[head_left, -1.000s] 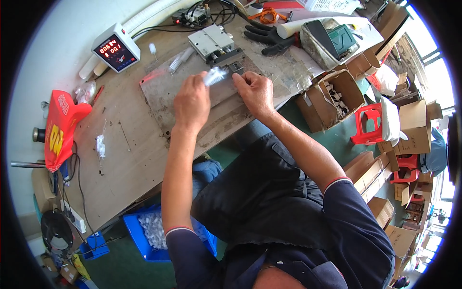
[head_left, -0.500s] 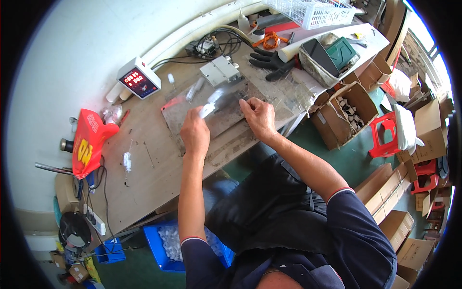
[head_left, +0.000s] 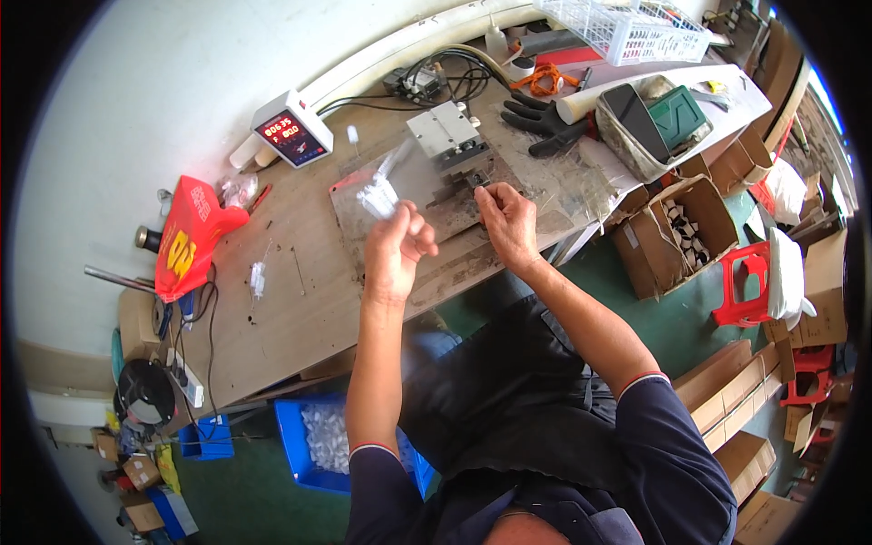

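My left hand (head_left: 394, 256) is turned partly palm up, its thumb and index finger together at a small white, translucent piece (head_left: 377, 196). Motion blurs that piece, so its exact kind is unclear. The other fingers curl loosely. To the right, my right hand (head_left: 509, 222) is closed in a pinch at the edge of a small dark metal fixture (head_left: 474, 179); whatever its fingertips hold is hidden. Behind the fixture sits a grey metal box (head_left: 445, 130). Both hands are over a worn metal plate (head_left: 350, 204) on the bench.
A white counter box with red digits (head_left: 292, 129) stands at the back left, near a red bag (head_left: 189, 236). Black gloves (head_left: 543, 123) and a tray (head_left: 627, 145) lie at the back right. Below the bench, a blue bin (head_left: 295, 440) holds white pieces. Cartons (head_left: 645, 259) stand right.
The view has shifted, so the bench appears farther right. My left hand has rolled palm up, its outer fingers loosened, with the white piece at its fingertips. My right hand stays by the fixture.
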`<state>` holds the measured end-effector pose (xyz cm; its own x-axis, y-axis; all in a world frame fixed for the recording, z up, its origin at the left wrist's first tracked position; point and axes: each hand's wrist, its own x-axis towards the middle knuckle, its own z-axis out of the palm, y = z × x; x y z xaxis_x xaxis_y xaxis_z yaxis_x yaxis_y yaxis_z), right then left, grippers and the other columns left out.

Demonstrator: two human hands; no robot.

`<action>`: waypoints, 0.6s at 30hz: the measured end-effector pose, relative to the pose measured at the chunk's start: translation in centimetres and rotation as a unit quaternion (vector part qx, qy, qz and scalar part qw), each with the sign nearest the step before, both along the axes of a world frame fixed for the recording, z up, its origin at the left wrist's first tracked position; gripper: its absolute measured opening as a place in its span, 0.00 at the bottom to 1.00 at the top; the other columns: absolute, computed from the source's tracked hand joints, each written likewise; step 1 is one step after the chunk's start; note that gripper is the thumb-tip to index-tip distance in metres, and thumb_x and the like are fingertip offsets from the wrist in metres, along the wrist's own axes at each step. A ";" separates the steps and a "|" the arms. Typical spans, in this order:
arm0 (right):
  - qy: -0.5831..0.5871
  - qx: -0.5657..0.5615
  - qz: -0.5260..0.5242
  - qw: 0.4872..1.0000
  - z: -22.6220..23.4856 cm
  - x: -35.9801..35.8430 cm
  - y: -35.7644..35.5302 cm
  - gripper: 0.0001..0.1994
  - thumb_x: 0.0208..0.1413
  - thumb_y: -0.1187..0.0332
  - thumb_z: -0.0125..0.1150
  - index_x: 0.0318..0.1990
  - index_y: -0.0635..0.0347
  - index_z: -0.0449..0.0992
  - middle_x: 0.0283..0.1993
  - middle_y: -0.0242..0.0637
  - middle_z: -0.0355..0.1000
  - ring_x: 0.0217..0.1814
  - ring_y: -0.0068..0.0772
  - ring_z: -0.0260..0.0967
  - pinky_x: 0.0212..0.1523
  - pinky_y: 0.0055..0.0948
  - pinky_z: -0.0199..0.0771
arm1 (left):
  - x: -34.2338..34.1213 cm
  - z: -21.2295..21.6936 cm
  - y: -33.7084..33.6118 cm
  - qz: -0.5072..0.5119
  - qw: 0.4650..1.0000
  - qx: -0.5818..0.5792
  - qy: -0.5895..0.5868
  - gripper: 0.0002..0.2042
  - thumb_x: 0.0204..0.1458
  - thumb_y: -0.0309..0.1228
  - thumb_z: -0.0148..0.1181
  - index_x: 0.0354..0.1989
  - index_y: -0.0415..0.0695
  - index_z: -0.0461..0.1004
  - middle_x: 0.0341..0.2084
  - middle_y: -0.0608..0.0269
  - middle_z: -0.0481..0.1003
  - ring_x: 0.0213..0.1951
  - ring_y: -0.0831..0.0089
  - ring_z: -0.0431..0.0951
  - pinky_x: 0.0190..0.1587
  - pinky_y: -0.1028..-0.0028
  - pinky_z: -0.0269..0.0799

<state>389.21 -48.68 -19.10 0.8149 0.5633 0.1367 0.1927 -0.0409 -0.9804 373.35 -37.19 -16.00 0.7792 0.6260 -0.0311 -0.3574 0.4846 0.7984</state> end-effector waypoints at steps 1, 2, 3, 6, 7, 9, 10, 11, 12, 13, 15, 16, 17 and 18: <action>0.003 0.003 0.005 1.000 0.0 0.0 0.0 0.14 0.63 0.60 0.62 0.38 0.64 0.79 0.23 0.43 0.73 0.27 0.31 0.73 0.33 0.34 0.72 | -0.1 0.1 0.5 0.006 1.000 0.000 0.001 0.11 0.65 0.38 0.58 0.46 0.43 0.72 0.25 0.72 0.69 0.28 0.76 0.75 0.28 0.74 0.75; 0.003 0.002 0.007 1.000 -0.2 0.3 -0.3 0.14 0.63 0.60 0.62 0.38 0.64 0.79 0.23 0.43 0.73 0.27 0.31 0.73 0.33 0.34 0.72 | -0.2 0.0 1.4 0.053 0.997 0.023 0.044 0.11 0.65 0.38 0.58 0.45 0.44 0.73 0.23 0.74 0.68 0.24 0.78 0.72 0.25 0.76 0.71; 0.005 0.001 0.007 1.000 -0.3 0.4 -0.4 0.14 0.63 0.60 0.62 0.37 0.64 0.79 0.23 0.43 0.73 0.26 0.30 0.72 0.33 0.34 0.72 | -0.3 0.0 2.4 0.101 0.990 0.048 0.088 0.10 0.65 0.38 0.58 0.44 0.44 0.73 0.21 0.75 0.66 0.21 0.79 0.69 0.22 0.78 0.66; -0.004 0.002 0.008 1.000 -0.6 0.5 -0.4 0.13 0.63 0.60 0.62 0.36 0.64 0.79 0.22 0.42 0.73 0.25 0.29 0.71 0.32 0.33 0.72 | -0.1 -0.7 6.5 0.268 0.892 0.219 0.289 0.12 0.64 0.38 0.57 0.39 0.41 0.79 0.16 0.71 0.68 0.19 0.76 0.70 0.23 0.74 0.65; -0.014 0.003 0.008 1.000 -0.7 0.3 -0.2 0.13 0.62 0.60 0.62 0.36 0.64 0.79 0.22 0.42 0.73 0.25 0.29 0.71 0.32 0.33 0.72 | -0.1 -1.1 7.9 0.271 0.891 0.221 0.290 0.12 0.64 0.38 0.57 0.39 0.41 0.79 0.16 0.71 0.68 0.19 0.76 0.70 0.23 0.74 0.65; -0.010 0.014 0.021 1.000 -0.4 -0.2 0.1 0.13 0.64 0.62 0.62 0.35 0.65 0.78 0.22 0.34 0.70 0.25 0.22 0.66 0.29 0.28 0.67 | 0.1 -1.7 10.4 0.333 0.709 0.487 0.386 0.15 0.60 0.41 0.61 0.40 0.39 0.80 0.22 0.57 0.78 0.25 0.62 0.79 0.31 0.63 0.73; -0.009 0.024 0.031 0.999 -0.2 -0.4 0.2 0.13 0.65 0.63 0.61 0.35 0.66 0.77 0.21 0.26 0.68 0.25 0.15 0.61 0.26 0.23 0.63 | 0.3 -1.8 11.5 0.313 0.631 0.537 0.465 0.18 0.56 0.43 0.64 0.42 0.38 0.80 0.30 0.46 0.81 0.35 0.50 0.83 0.40 0.54 0.75; -0.010 0.018 0.024 0.999 -0.5 0.0 0.0 0.13 0.65 0.63 0.61 0.35 0.66 0.77 0.21 0.26 0.68 0.25 0.15 0.61 0.26 0.23 0.63 | 1.5 -1.6 10.7 0.307 0.636 0.537 0.462 0.18 0.56 0.43 0.64 0.42 0.38 0.80 0.30 0.46 0.81 0.35 0.50 0.83 0.40 0.54 0.75; -0.009 -0.001 0.014 1.000 -0.8 0.4 -0.2 0.13 0.63 0.61 0.62 0.35 0.65 0.78 0.23 0.36 0.72 0.26 0.27 0.68 0.31 0.30 0.69 | 3.2 -0.7 9.3 0.283 0.609 0.566 0.479 0.18 0.56 0.44 0.64 0.42 0.39 0.80 0.31 0.46 0.82 0.36 0.49 0.83 0.41 0.53 0.75; -0.009 -0.020 0.005 1.000 -1.0 0.8 -0.5 0.14 0.61 0.59 0.62 0.36 0.63 0.80 0.24 0.46 0.75 0.28 0.39 0.76 0.36 0.37 0.74 | 4.6 -0.3 8.1 0.258 0.581 0.593 0.494 0.19 0.56 0.45 0.64 0.43 0.40 0.80 0.31 0.46 0.82 0.37 0.48 0.83 0.41 0.52 0.76; -0.014 -0.019 0.009 1.000 -0.5 0.5 -0.4 0.14 0.61 0.59 0.62 0.36 0.63 0.80 0.25 0.47 0.76 0.29 0.42 0.77 0.36 0.38 0.75 | 4.7 -0.9 8.0 0.263 0.553 0.619 0.492 0.16 0.56 0.42 0.64 0.42 0.41 0.79 0.28 0.47 0.82 0.36 0.48 0.83 0.40 0.51 0.77; -0.019 -0.018 0.012 1.000 -0.3 0.3 -0.3 0.14 0.61 0.59 0.62 0.36 0.63 0.80 0.25 0.48 0.76 0.30 0.44 0.77 0.37 0.39 0.75 | 4.8 -1.3 8.3 0.249 0.522 0.630 0.518 0.15 0.56 0.41 0.63 0.41 0.41 0.78 0.28 0.47 0.81 0.34 0.47 0.83 0.39 0.51 0.77; -0.019 -0.020 0.012 1.000 -0.1 0.3 -0.3 0.14 0.61 0.59 0.62 0.36 0.63 0.80 0.25 0.48 0.76 0.30 0.44 0.77 0.37 0.39 0.75 | 4.8 -1.6 8.5 0.233 0.491 0.640 0.543 0.13 0.56 0.39 0.63 0.40 0.42 0.77 0.27 0.47 0.81 0.33 0.47 0.83 0.37 0.50 0.77; -0.024 -0.021 0.011 0.999 0.0 0.2 -0.4 0.14 0.61 0.59 0.62 0.36 0.63 0.80 0.26 0.48 0.76 0.29 0.45 0.77 0.37 0.38 0.75 | 4.7 -1.9 8.6 0.241 0.484 0.649 0.536 0.11 0.56 0.37 0.62 0.38 0.42 0.75 0.26 0.47 0.81 0.31 0.47 0.83 0.35 0.50 0.77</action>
<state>389.44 -49.03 -19.05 0.7956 0.5868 0.1509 0.2410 -0.0780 -0.9674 378.06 -28.62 -17.91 0.5044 0.7616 0.4069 0.7772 -0.6058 0.1704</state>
